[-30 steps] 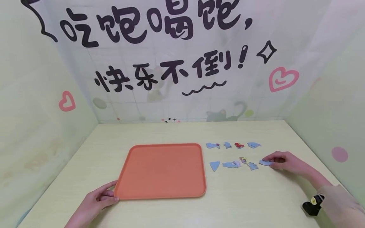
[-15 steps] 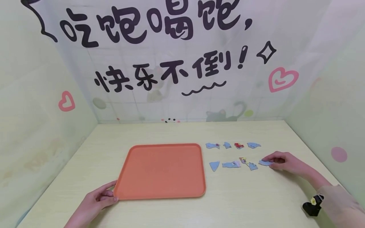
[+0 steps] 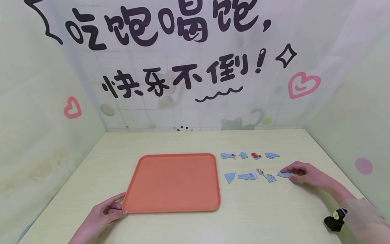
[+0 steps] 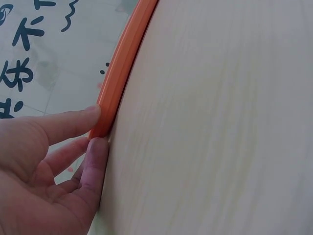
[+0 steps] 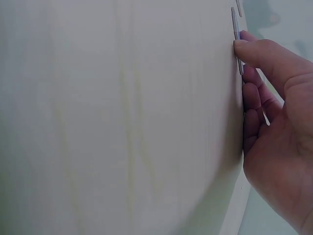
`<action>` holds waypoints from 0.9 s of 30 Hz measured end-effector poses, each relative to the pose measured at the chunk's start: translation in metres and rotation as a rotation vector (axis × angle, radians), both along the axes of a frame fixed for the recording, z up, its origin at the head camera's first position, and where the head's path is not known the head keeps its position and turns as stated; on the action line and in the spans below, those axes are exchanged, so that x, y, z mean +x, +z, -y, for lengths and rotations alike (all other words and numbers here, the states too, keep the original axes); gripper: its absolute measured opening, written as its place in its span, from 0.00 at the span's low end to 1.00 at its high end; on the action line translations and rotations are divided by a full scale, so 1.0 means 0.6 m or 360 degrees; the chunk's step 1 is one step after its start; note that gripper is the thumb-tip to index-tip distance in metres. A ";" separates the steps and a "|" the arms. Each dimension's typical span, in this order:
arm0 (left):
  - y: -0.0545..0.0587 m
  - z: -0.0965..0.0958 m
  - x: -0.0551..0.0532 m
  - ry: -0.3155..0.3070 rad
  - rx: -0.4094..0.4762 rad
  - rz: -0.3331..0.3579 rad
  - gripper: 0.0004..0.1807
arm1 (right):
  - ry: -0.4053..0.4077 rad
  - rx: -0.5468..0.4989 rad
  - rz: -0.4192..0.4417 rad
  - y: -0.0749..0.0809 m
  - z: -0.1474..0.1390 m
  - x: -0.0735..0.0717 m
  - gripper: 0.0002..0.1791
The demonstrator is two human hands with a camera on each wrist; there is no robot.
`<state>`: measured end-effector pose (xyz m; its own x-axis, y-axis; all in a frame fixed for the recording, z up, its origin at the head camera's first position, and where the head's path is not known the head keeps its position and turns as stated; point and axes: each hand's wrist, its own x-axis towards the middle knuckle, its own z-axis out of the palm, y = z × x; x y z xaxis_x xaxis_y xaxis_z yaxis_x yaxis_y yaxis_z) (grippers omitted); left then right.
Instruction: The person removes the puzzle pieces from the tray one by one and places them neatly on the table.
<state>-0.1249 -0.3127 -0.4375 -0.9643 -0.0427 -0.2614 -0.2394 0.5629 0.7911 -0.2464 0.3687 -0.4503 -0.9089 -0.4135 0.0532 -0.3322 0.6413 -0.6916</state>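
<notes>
An orange rectangular tray [image 3: 170,183] lies flat on the table, left of centre. My left hand [image 3: 100,215] holds its near left corner, thumb on the front side and a finger along the left side; the left wrist view shows the fingers against the tray's rim [image 4: 117,68]. At the right, my right hand [image 3: 309,176] pinches a light blue puzzle piece [image 3: 282,174] by its right end, close to the tabletop. Seen edge-on in the right wrist view, this thin piece [image 5: 234,22] sits between thumb and fingers. Part of it is hidden by the hand.
Several flat puzzle pieces lie in two rows right of the tray, among them a red piece [image 3: 256,156], a blue triangular piece [image 3: 230,177] and a long blue piece [image 3: 248,176]. Printed cloth walls [image 3: 195,112] enclose the table [image 3: 259,217] at the back and sides.
</notes>
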 end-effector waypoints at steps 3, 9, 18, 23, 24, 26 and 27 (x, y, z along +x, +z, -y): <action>-0.001 0.000 0.000 0.0001 -0.0006 0.0000 0.40 | 0.0004 0.0000 0.0018 0.002 0.001 0.002 0.16; -0.003 0.001 0.001 -0.0005 0.0006 -0.0005 0.39 | -0.0012 0.0033 0.0021 0.004 0.004 0.005 0.17; -0.003 0.001 -0.003 -0.0041 -0.0009 -0.0026 0.40 | 0.0012 0.0013 -0.0049 0.000 0.006 0.009 0.17; 0.007 0.019 -0.007 -0.0192 -0.0051 0.0021 0.40 | 0.0054 0.0131 -0.0250 0.000 0.017 0.010 0.18; 0.012 0.024 -0.009 -0.0232 -0.0095 0.0005 0.39 | 0.0047 0.0192 -0.0326 0.003 0.021 0.011 0.18; 0.026 0.032 -0.015 -0.0309 -0.0210 -0.0064 0.38 | 0.0012 0.0298 -0.0468 0.012 0.031 0.016 0.18; 0.034 0.035 -0.020 -0.0351 -0.0304 -0.0132 0.36 | 0.0000 0.0340 -0.0538 0.017 0.036 0.018 0.19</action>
